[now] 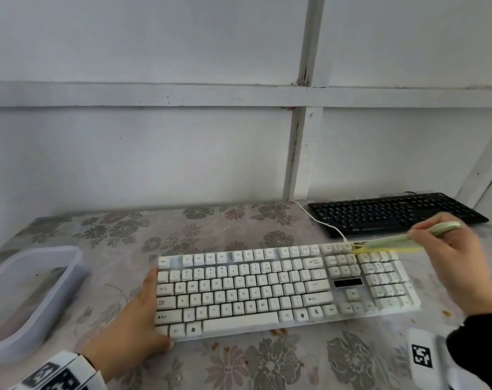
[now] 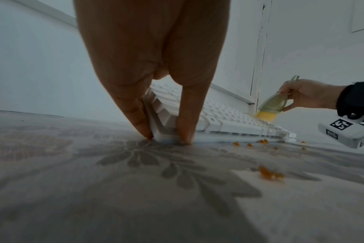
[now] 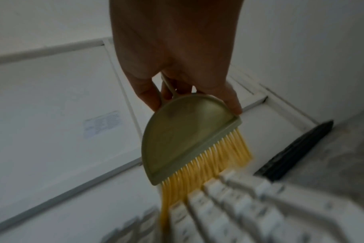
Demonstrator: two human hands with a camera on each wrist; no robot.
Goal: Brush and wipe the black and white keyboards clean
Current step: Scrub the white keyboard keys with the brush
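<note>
The white keyboard [image 1: 281, 288] lies across the middle of the table. My left hand [image 1: 150, 311] grips its near-left corner, a finger [image 2: 135, 113] against the left edge and the thumb [image 2: 187, 118] against the front edge. My right hand [image 1: 427, 240] holds a small brush [image 1: 391, 243] with a pale green handle. The brush's yellow bristles [image 3: 208, 166] touch the top row of keys above the number pad. The black keyboard [image 1: 393, 213] lies behind, at the far right against the wall, and no hand touches it.
A translucent plastic tub [image 1: 28, 299] stands at the left edge of the floral tablecloth. Orange crumbs [image 2: 270, 175] lie scattered in front of the white keyboard. Its white cable [image 1: 320, 220] runs back toward the wall, which stands close behind.
</note>
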